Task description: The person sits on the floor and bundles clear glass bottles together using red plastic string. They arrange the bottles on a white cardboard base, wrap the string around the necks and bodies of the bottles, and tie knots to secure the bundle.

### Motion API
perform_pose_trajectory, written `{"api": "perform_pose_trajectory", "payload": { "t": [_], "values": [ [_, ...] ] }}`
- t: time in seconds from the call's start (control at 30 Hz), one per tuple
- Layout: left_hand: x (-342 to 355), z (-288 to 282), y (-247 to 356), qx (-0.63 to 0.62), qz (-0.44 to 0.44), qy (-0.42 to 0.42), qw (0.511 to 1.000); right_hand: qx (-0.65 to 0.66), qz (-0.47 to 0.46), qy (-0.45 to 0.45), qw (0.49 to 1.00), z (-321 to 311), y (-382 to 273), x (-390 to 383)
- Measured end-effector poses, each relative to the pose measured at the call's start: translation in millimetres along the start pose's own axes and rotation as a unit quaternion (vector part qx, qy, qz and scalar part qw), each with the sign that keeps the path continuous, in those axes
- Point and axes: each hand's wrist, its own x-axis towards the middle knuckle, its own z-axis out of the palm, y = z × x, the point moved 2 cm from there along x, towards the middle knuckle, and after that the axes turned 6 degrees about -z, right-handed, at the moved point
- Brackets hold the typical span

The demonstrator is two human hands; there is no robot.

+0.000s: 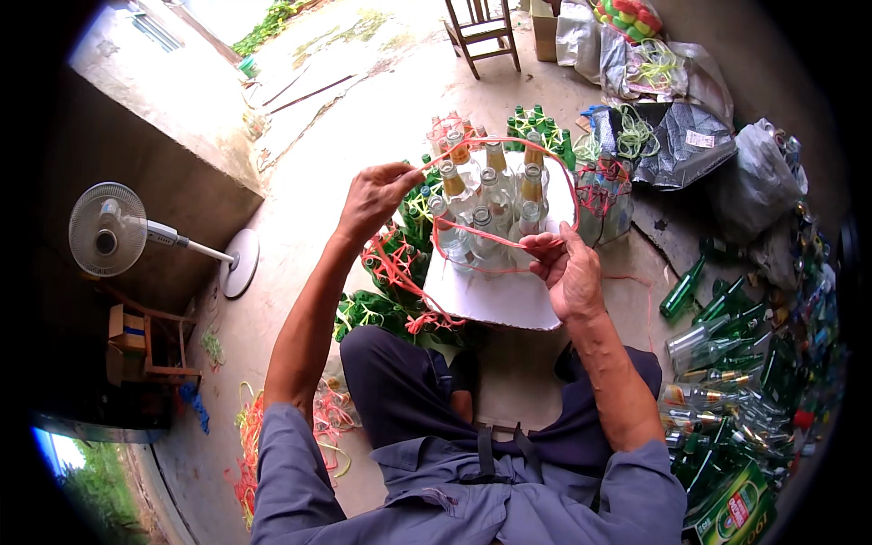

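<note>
My left hand (377,200) pinches a red plastic strap (575,191) at the left, just beside the group of bottles. The strap runs in a loose loop around several clear glass bottles (494,202), some with gold neck labels, standing upright on a white board (486,304). My right hand (568,277), at the front right of these bottles, holds the near part of the same strap between curled fingers. Red strapping (393,272) lies over bundled green bottles left of the board.
A standing fan (107,232) is at left, a wooden chair (481,32) at the back. More tied bottle bundles (540,127) stand behind the board. Loose bottles (681,286) lie in a heap on the right, below sacks (754,168). Tangled strap (250,436) lies on the floor lower left.
</note>
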Motion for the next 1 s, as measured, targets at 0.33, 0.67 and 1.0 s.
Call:
{"api": "perform_pose_trajectory", "payload": {
  "t": [0.33, 0.67, 1.0],
  "values": [
    [118, 72, 49, 0.34, 0.06, 0.023, 0.938, -0.009, 0.029, 0.032, 0.999, -4, -3, 11],
    [166, 84, 40, 0.4, -0.04, -0.03, 0.915, 0.015, 0.07, 0.047, 0.996, -9, 4, 17],
    [162, 61, -50, -0.054, -0.24, -0.056, 0.968, -0.016, 0.067, 0.017, 0.997, -12, 9, 18]
  ]
}}
